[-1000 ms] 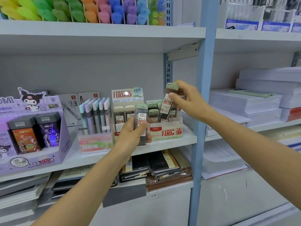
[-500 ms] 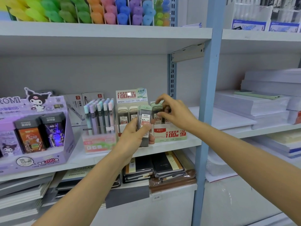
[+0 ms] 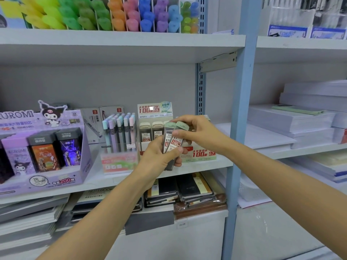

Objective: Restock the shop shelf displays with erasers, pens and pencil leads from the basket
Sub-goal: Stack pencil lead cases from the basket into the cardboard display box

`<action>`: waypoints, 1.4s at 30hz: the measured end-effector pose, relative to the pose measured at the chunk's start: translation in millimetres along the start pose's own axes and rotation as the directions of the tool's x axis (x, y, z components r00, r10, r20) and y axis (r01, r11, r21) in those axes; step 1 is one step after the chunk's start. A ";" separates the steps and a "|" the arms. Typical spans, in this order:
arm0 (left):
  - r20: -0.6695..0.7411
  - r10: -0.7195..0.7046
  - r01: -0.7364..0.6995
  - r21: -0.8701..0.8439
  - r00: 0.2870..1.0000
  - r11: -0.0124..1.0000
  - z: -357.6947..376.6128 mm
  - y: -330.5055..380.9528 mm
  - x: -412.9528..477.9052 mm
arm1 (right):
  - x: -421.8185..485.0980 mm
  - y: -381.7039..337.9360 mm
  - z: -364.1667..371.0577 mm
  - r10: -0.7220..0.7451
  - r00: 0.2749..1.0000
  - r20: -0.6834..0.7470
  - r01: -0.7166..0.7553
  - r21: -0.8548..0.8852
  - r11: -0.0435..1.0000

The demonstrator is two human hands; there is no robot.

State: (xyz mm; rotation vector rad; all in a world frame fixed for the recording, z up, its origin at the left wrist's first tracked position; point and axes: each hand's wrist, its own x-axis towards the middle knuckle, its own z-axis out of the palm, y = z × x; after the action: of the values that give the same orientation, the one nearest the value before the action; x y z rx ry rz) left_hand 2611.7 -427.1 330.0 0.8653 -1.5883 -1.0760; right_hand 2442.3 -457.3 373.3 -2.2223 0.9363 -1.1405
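Note:
My left hand (image 3: 159,156) grips a small stack of pencil lead cases (image 3: 170,145) with green caps, in front of the middle shelf. My right hand (image 3: 197,132) pinches the top of the front case in that stack, which tilts to the right. Behind the hands stands the white lead display box (image 3: 199,153) marked 100 and 0.7, mostly hidden. To its left is a second lead display (image 3: 150,130) marked 0.5 with beige-capped cases in it. The basket is out of view.
A clear box of pastel mechanical pencils (image 3: 119,134) stands left of the lead displays, and a purple Kuromi lead display (image 3: 43,147) further left. A blue shelf upright (image 3: 238,128) rises right of the hands. Notebooks (image 3: 180,192) lie below, paper reams (image 3: 293,121) at right.
My right hand left the 0.7 display box, where it set a case, and came back to the stack in my left hand. It now pinches the front case.

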 end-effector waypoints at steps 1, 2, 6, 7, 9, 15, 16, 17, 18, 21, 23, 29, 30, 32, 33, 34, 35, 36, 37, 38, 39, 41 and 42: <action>-0.002 -0.008 0.008 -0.001 1.000 1.000 0.2 0.3 -1.6 | -1.2 -0.4 0.3 0.000 1.000 -0.010 0.000 0.031 1.000; 0.001 -0.020 0.020 -0.007 1.000 1.000 0.3 0.6 -2.6 | -2.4 -0.5 -0.7 0.000 1.000 -0.019 0.001 0.050 0.999; -0.052 -0.003 0.008 0.102 0.999 0.995 -2.2 1.1 -2.7 | -7.8 0.2 -15.0 0.022 0.999 -0.042 -0.022 -0.002 1.000; -0.084 0.052 -0.034 0.204 0.995 0.978 -3.0 -0.1 -2.0 | -9.2 0.9 -22.1 0.028 0.997 -0.074 -0.030 -0.035 0.999; -0.120 0.186 -0.120 0.418 0.975 0.901 -3.1 -3.3 -2.1 | -12.9 1.0 -39.9 0.020 0.985 -0.172 -0.039 -0.109 0.993; 0.149 0.386 -0.322 0.841 0.910 0.436 6.8 -16.7 1.3 | -19.2 1.9 -82.9 -0.066 0.876 -0.478 -0.095 -0.305 0.948; 0.190 0.362 -0.328 0.868 0.913 0.372 8.9 -19.5 2.3 | -19.7 2.8 -85.3 -0.075 0.871 -0.486 -0.112 -0.344 0.932; 0.217 0.338 -0.328 0.890 0.916 0.316 10.7 -22.1 3.3 | -20.3 3.8 -87.0 -0.075 0.870 -0.487 -0.129 -0.372 0.919; 0.236 0.320 -0.325 0.908 0.918 0.263 11.6 -24.6 4.1 | -20.9 4.4 -87.7 -0.071 0.876 -0.477 -0.139 -0.391 0.910; 0.254 0.292 -0.313 0.933 0.922 0.177 11.7 -28.7 6.9 | -22.1 5.2 -83.9 -0.057 0.929 -0.365 -0.097 -0.389 0.916; 0.252 0.303 -0.309 0.938 0.919 0.156 10.2 -28.0 8.0 | -19.9 5.3 -79.0 -0.074 0.941 -0.332 -0.054 -0.359 0.932; 0.260 0.341 -0.321 0.937 0.904 0.137 2.0 -26.9 6.4 | 1.5 1.9 -62.3 -0.145 0.930 -0.339 0.012 -0.367 0.930; 0.265 0.341 -0.326 0.935 0.902 0.137 1.0 -27.1 6.2 | 5.1 1.4 -58.3 -0.155 0.930 -0.333 0.011 -0.396 0.918; 0.272 0.348 -0.335 0.932 0.897 0.136 0.1 -27.1 6.7 | 11.4 0.3 -51.3 -0.170 0.926 -0.338 0.003 -0.442 0.897; 0.273 0.352 -0.337 0.932 0.895 0.134 0.0 -27.3 7.0 | 14.7 -0.4 -49.2 -0.169 0.923 -0.346 -0.008 -0.456 0.890; 0.273 0.356 -0.338 0.932 0.894 0.133 0.1 -27.5 7.3 | 17.8 -1.6 -48.0 -0.160 0.922 -0.352 -0.026 -0.469 0.883; 0.274 0.359 -0.339 0.931 0.892 0.132 0.0 -27.9 7.6 | 21.1 -3.1 -48.0 -0.141 0.925 -0.354 -0.048 -0.476 0.878; 0.274 0.361 -0.340 0.931 0.891 0.132 -0.3 -28.4 7.9 | 24.2 -4.6 -49.1 -0.116 0.931 -0.346 -0.067 -0.475 0.877; 0.274 0.362 -0.340 0.931 0.891 0.133 -0.6 -28.8 8.0 | 27.4 -6.0 -50.9 -0.092 0.941 -0.325 -0.078 -0.473 0.878; 0.273 0.364 -0.340 0.931 0.891 0.134 -0.8 -29.2 8.2 | 30.1 -7.4 -52.9 -0.073 0.953 -0.294 -0.080 -0.476 0.876; 0.273 0.366 -0.341 0.930 0.890 0.134 -0.9 -29.3 8.5 | 31.9 -8.9 -54.5 -0.057 0.964 -0.261 -0.080 -0.485 0.871; 0.273 0.370 -0.343 0.929 0.888 0.137 -1.2 -29.0 9.1 | 34.7 -11.6 -56.7 -0.026 0.977 -0.214 -0.085 -0.497 0.864; 0.273 0.371 -0.344 0.929 0.887 0.140 -1.3 -29.0 9.4 | 35.8 -12.2 -57.6 -0.010 0.979 -0.202 -0.094 -0.498 0.862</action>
State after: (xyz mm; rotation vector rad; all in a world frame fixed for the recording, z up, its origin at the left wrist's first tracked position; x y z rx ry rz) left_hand 2611.4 -446.1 306.1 1.1390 -2.2804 0.5048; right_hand 2413.7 -481.7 431.1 -2.4994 1.5097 -1.2181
